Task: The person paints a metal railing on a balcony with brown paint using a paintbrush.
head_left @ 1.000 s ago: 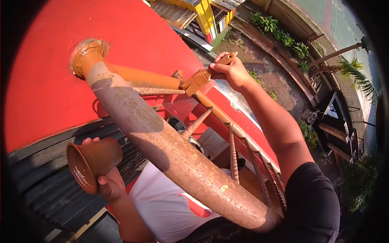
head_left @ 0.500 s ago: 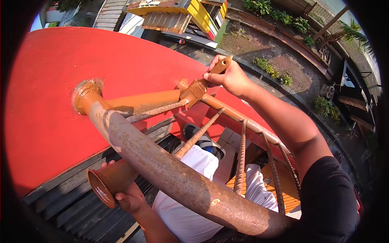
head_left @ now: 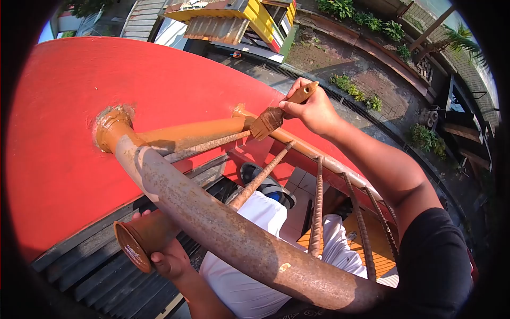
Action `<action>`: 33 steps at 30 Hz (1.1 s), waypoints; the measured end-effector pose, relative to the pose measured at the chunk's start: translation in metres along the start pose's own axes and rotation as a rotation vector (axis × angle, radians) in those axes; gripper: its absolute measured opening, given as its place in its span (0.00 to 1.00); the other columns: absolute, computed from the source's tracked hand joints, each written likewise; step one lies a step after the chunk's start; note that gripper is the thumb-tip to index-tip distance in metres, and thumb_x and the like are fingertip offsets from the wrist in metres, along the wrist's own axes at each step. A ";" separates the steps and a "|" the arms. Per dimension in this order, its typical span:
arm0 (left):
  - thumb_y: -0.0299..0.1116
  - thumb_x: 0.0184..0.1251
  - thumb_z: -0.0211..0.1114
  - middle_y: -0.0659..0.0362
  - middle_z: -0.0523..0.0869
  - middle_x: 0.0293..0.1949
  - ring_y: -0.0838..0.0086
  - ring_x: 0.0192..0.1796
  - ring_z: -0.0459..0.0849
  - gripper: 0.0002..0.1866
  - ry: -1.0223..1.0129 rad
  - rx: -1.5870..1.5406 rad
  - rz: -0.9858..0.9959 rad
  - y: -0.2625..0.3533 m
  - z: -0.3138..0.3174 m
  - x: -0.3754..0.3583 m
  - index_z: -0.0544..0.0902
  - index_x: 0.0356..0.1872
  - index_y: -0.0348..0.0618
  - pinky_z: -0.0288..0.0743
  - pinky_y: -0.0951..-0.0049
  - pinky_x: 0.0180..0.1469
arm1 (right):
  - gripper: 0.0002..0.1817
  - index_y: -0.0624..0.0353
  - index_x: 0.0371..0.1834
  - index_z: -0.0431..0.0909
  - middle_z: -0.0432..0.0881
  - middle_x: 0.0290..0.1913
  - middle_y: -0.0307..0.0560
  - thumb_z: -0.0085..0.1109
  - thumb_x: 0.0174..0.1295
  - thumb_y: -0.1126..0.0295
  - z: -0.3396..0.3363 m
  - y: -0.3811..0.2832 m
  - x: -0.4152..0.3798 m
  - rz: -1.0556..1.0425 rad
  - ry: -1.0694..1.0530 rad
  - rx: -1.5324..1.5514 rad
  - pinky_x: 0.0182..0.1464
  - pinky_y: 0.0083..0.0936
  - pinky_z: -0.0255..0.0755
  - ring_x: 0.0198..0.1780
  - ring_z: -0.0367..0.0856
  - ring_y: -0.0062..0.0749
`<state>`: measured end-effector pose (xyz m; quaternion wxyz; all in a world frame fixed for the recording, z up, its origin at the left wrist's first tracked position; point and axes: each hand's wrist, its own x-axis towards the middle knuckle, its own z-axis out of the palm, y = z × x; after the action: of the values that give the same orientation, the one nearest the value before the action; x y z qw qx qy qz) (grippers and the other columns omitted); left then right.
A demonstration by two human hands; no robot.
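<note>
My right hand (head_left: pixel 313 110) is closed round the handle of a paintbrush (head_left: pixel 267 122), whose brown-coated bristles are at the orange-painted pipe (head_left: pixel 196 133) and the upper end of a ribbed bar. Below the thick rusty pipe (head_left: pixel 228 228), my left hand (head_left: pixel 172 258) grips a brown cup (head_left: pixel 151 234), tilted with its opening toward the lower left. Part of the cup and some left fingers are hidden by the pipe. Orange paint covers the joint (head_left: pixel 113 127) at the red surface, while the thick pipe is mostly bare and rusty.
A curved red surface (head_left: pixel 64 159) fills the left. Ribbed bars (head_left: pixel 316 212) link the pipes. Beneath them are my sandalled foot (head_left: pixel 260 181) and dark corrugated sheets (head_left: pixel 101 282). Far below lie a paved yard (head_left: pixel 366 74), plants and a yellow structure (head_left: pixel 260 21).
My right hand and the paintbrush have moved slightly right along the pipe, and the brush has lifted a little off the joint. My left hand and the cup stay nearly still.
</note>
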<state>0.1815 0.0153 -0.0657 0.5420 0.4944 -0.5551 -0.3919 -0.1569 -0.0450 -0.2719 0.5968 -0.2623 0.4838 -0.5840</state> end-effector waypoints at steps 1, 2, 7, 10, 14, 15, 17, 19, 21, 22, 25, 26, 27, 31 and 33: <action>0.53 0.51 0.77 0.53 0.72 0.64 0.63 0.68 0.70 0.51 -0.016 -0.044 0.006 0.001 0.000 0.001 0.60 0.71 0.39 0.61 0.59 0.73 | 0.13 0.60 0.33 0.68 0.81 0.31 0.44 0.67 0.57 0.78 0.002 -0.004 0.000 0.006 0.013 0.041 0.34 0.24 0.81 0.33 0.84 0.26; 0.53 0.51 0.77 0.53 0.72 0.64 0.63 0.68 0.70 0.51 -0.018 -0.042 0.006 0.001 0.000 0.001 0.60 0.71 0.39 0.61 0.59 0.73 | 0.13 0.60 0.33 0.68 0.81 0.32 0.44 0.67 0.57 0.78 0.006 -0.007 0.000 0.013 0.024 0.083 0.34 0.24 0.82 0.33 0.84 0.27; 0.61 0.49 0.74 0.54 0.67 0.66 0.62 0.69 0.68 0.54 0.025 0.082 -0.006 -0.001 -0.002 0.001 0.58 0.71 0.39 0.64 0.52 0.70 | 0.13 0.61 0.34 0.68 0.81 0.32 0.46 0.67 0.57 0.77 0.000 0.058 0.024 0.123 0.038 0.013 0.35 0.26 0.83 0.34 0.85 0.30; 0.61 0.49 0.74 0.54 0.66 0.67 0.62 0.69 0.67 0.54 0.033 0.091 -0.001 -0.001 -0.002 0.001 0.58 0.71 0.39 0.64 0.52 0.70 | 0.13 0.61 0.35 0.70 0.81 0.32 0.45 0.68 0.57 0.74 -0.017 0.074 0.035 0.067 0.154 -0.131 0.33 0.25 0.80 0.33 0.83 0.27; 0.61 0.49 0.74 0.54 0.66 0.67 0.62 0.69 0.67 0.55 0.033 0.093 -0.010 0.000 0.000 -0.001 0.57 0.72 0.40 0.64 0.52 0.70 | 0.13 0.60 0.36 0.72 0.83 0.33 0.44 0.70 0.55 0.73 -0.012 0.073 0.033 -0.032 0.063 -0.296 0.34 0.23 0.76 0.32 0.82 0.24; 0.61 0.49 0.74 0.54 0.66 0.67 0.62 0.69 0.67 0.55 0.031 0.089 -0.024 0.001 -0.001 -0.001 0.57 0.72 0.40 0.64 0.52 0.70 | 0.14 0.60 0.36 0.72 0.83 0.33 0.44 0.70 0.55 0.72 -0.004 0.070 0.027 -0.060 -0.009 -0.332 0.34 0.23 0.76 0.32 0.82 0.24; 0.62 0.49 0.73 0.54 0.66 0.67 0.62 0.70 0.67 0.55 0.038 0.097 -0.025 0.000 -0.002 -0.001 0.57 0.72 0.40 0.64 0.52 0.70 | 0.13 0.61 0.35 0.70 0.82 0.33 0.44 0.69 0.56 0.75 0.008 0.046 0.024 -0.082 -0.033 -0.194 0.35 0.24 0.80 0.34 0.84 0.27; 0.62 0.49 0.73 0.54 0.66 0.67 0.62 0.70 0.67 0.55 0.057 0.120 -0.008 0.000 -0.002 -0.003 0.57 0.72 0.39 0.64 0.51 0.70 | 0.13 0.61 0.35 0.70 0.81 0.33 0.45 0.68 0.57 0.76 0.011 0.011 0.020 0.016 -0.003 0.134 0.36 0.26 0.82 0.35 0.85 0.30; 0.63 0.49 0.73 0.54 0.66 0.67 0.62 0.70 0.67 0.55 0.058 0.116 -0.015 0.000 -0.003 -0.004 0.57 0.72 0.39 0.64 0.51 0.70 | 0.13 0.60 0.35 0.68 0.79 0.32 0.45 0.67 0.57 0.78 0.007 0.004 0.023 0.038 0.045 0.290 0.37 0.30 0.85 0.35 0.85 0.33; 0.63 0.49 0.73 0.54 0.66 0.67 0.62 0.70 0.67 0.56 0.055 0.110 -0.016 0.000 -0.003 -0.003 0.58 0.72 0.39 0.64 0.51 0.70 | 0.13 0.60 0.35 0.68 0.79 0.33 0.45 0.67 0.57 0.78 0.006 0.013 0.024 0.044 0.050 0.265 0.37 0.30 0.85 0.35 0.85 0.33; 0.63 0.48 0.73 0.54 0.67 0.67 0.62 0.69 0.68 0.56 0.037 0.116 -0.020 0.001 -0.003 -0.002 0.58 0.71 0.39 0.64 0.52 0.70 | 0.14 0.60 0.34 0.68 0.80 0.32 0.45 0.68 0.56 0.78 -0.002 0.038 0.023 0.102 0.030 0.122 0.36 0.30 0.84 0.35 0.85 0.33; 0.63 0.48 0.73 0.54 0.67 0.67 0.62 0.69 0.68 0.56 0.043 0.116 -0.013 0.001 -0.004 -0.002 0.58 0.71 0.39 0.64 0.52 0.70 | 0.14 0.60 0.34 0.67 0.80 0.32 0.45 0.68 0.56 0.78 -0.010 0.042 0.024 0.125 0.056 0.117 0.35 0.30 0.84 0.35 0.85 0.33; 0.62 0.48 0.73 0.54 0.67 0.67 0.62 0.69 0.68 0.56 0.049 0.114 -0.006 0.000 -0.004 -0.002 0.58 0.71 0.39 0.64 0.52 0.70 | 0.14 0.59 0.34 0.67 0.80 0.32 0.46 0.68 0.56 0.78 -0.017 0.041 0.026 0.147 0.082 0.111 0.35 0.30 0.84 0.35 0.85 0.33; 0.62 0.48 0.74 0.54 0.67 0.67 0.62 0.69 0.68 0.55 0.022 0.063 -0.061 0.002 -0.003 -0.001 0.58 0.71 0.39 0.64 0.52 0.70 | 0.15 0.59 0.36 0.66 0.80 0.33 0.46 0.67 0.57 0.78 -0.009 0.035 0.019 0.184 0.125 0.349 0.35 0.32 0.84 0.36 0.86 0.34; 0.61 0.48 0.74 0.54 0.67 0.67 0.62 0.69 0.68 0.55 0.047 0.086 -0.030 0.000 -0.003 -0.001 0.58 0.71 0.39 0.65 0.52 0.70 | 0.14 0.60 0.35 0.67 0.80 0.31 0.46 0.67 0.57 0.78 0.003 0.042 0.018 0.010 0.090 0.079 0.35 0.33 0.85 0.35 0.86 0.35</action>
<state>0.1847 0.0168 -0.0658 0.5272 0.5346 -0.5511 -0.3641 -0.1386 -0.0555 -0.3128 0.5872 -0.2097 0.4878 -0.6110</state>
